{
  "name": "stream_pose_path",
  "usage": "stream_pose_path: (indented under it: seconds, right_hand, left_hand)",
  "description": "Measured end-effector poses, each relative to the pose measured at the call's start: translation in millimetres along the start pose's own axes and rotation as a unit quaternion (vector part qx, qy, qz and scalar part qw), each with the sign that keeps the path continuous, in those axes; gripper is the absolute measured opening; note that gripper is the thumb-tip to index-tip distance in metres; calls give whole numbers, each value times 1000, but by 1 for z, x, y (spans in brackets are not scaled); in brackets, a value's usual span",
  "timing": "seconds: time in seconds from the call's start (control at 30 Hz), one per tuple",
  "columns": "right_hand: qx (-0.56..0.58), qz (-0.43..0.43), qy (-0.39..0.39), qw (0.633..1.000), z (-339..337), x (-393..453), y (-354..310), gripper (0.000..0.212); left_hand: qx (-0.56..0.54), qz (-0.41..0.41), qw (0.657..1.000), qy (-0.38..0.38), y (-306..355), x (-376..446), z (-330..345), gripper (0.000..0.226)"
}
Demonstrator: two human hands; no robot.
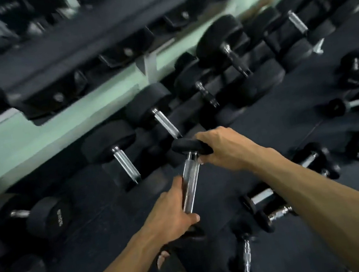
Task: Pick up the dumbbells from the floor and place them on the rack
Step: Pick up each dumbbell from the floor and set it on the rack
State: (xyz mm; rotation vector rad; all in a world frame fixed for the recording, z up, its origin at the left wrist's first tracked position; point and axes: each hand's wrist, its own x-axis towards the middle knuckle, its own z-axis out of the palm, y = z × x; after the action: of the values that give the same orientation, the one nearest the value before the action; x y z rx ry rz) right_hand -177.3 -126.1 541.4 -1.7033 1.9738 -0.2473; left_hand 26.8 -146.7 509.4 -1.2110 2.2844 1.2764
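A dumbbell with a chrome handle and black heads hangs in the air in front of the rack. My left hand grips the near end of its handle. My right hand holds its far black head, fingers curled over the edge. The near head is mostly hidden under my left hand. The dark rack runs diagonally across the top of the view, with several black dumbbells on its tiers. The whole view is blurred.
Several large dumbbells lie in a row along the pale green wall base. Smaller loose dumbbells are scattered on the black floor at right and lower right. More big ones sit at left. A sandalled foot shows below.
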Motion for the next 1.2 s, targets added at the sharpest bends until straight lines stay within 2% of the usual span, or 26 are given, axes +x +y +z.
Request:
stream_pose_path:
  seconds: [0.23,0.5,0.67,0.97,1.2]
  right_hand:
    - [-54,-50,6,997,-87,83,-70,25]
    - [-127,-153,6,980,-164,182,-123,27]
    - [-154,-241,-12,958,-202,264,-152,18]
    - [-134,-330,-48,933,-211,391,-205,20]
    - [-139,-370,-81,915,-181,438,-231,17]
  left_hand:
    - [-9,12,999,44,11,4,-119,87]
    - [-51,-18,989,134,25,18,-217,77]
    - [-102,-60,970,212,26,50,-271,65]
    - [-99,-153,926,331,-5,93,-350,57]
    - [-100,-202,909,350,-38,106,-363,70]
